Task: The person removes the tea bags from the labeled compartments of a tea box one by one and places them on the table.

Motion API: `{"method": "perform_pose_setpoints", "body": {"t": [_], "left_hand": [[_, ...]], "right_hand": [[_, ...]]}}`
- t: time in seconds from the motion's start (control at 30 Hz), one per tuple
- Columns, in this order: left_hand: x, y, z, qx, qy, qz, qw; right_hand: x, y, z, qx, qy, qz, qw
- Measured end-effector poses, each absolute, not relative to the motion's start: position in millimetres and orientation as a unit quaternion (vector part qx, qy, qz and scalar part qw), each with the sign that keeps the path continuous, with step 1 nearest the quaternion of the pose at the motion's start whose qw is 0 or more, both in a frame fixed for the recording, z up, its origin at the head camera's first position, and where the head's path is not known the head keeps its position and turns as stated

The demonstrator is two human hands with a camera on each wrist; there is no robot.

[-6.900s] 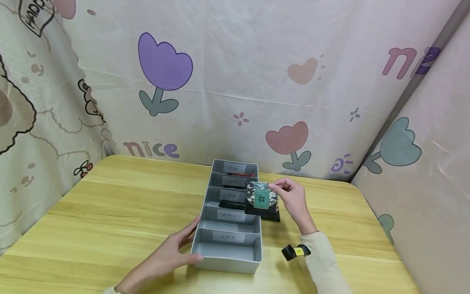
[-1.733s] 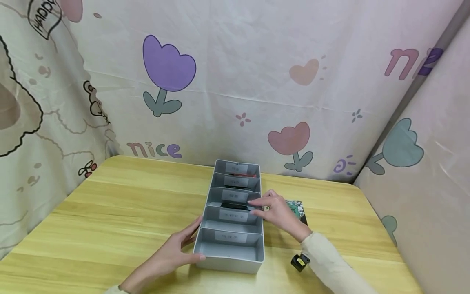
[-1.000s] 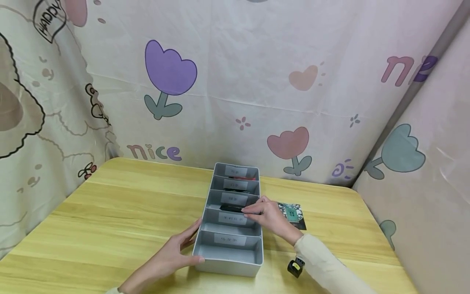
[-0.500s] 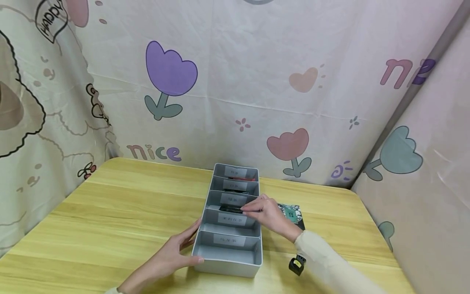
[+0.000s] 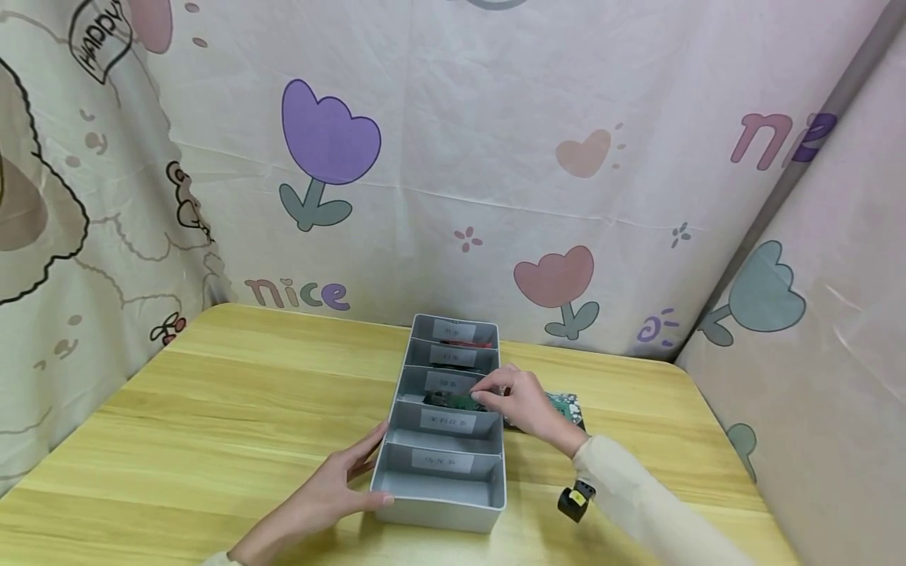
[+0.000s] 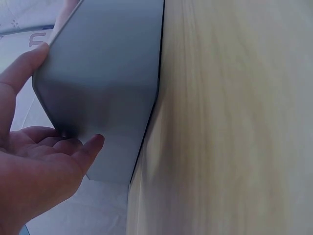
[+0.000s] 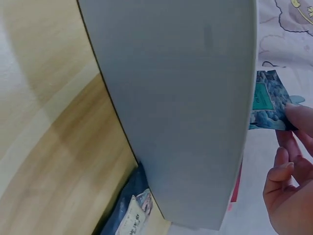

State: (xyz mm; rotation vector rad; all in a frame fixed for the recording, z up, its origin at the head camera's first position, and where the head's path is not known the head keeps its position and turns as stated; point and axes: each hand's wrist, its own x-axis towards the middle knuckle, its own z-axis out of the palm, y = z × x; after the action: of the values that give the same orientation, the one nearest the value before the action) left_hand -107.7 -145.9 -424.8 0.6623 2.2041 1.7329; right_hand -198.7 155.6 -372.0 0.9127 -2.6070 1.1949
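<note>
A grey divided storage box [image 5: 439, 515] with paper labels stands lengthwise on the table. My left hand [image 5: 329, 487] holds its near left corner, thumb over the near rim and fingers against the left wall. My right hand [image 5: 532, 405] is above the box's right edge and pinches a flat tea sachet between thumb and fingertips. This sachet [image 7: 271, 110] shows blue-green print and a green label in the right wrist view. In the head view, its lower part is in the third compartment from the back. A dark piece [image 5: 435, 398] lies at its left; whether it is another sachet is unclear.
A flower-printed sachet [image 5: 568, 406] lies on the table right of the box, partly behind my right hand. A red packet [image 5: 467, 343] and a dark packet [image 5: 456, 367] sit in the two rear compartments. A patterned curtain [image 5: 439, 157] rises behind the table.
Earlier my right hand held up the flower-printed sachet, which now lies on the table. It then reached into the third compartment and has drawn a sachet slightly up, showing green. My left hand stayed.
</note>
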Motion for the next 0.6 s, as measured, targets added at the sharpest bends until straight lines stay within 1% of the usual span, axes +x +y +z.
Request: {"method": "perform_pose_setpoints", "body": {"t": [0.3, 0.37, 0.53, 0.6], "left_hand": [[-108, -146, -424, 0.228, 0.759, 0.596, 0.130], [-108, -146, -424, 0.227, 0.760, 0.595, 0.130], [-109, -146, -425, 0.223, 0.759, 0.597, 0.133], [-109, -146, -425, 0.221, 0.759, 0.597, 0.133]], "right_hand": [[-197, 153, -360, 0.234, -0.854, 0.461, 0.058], [-192, 150, -350, 0.216, -0.851, 0.476, 0.056], [-195, 150, -343, 0.180, -0.844, 0.501, 0.058], [-202, 152, -348, 0.172, -0.840, 0.511, 0.064]]}}
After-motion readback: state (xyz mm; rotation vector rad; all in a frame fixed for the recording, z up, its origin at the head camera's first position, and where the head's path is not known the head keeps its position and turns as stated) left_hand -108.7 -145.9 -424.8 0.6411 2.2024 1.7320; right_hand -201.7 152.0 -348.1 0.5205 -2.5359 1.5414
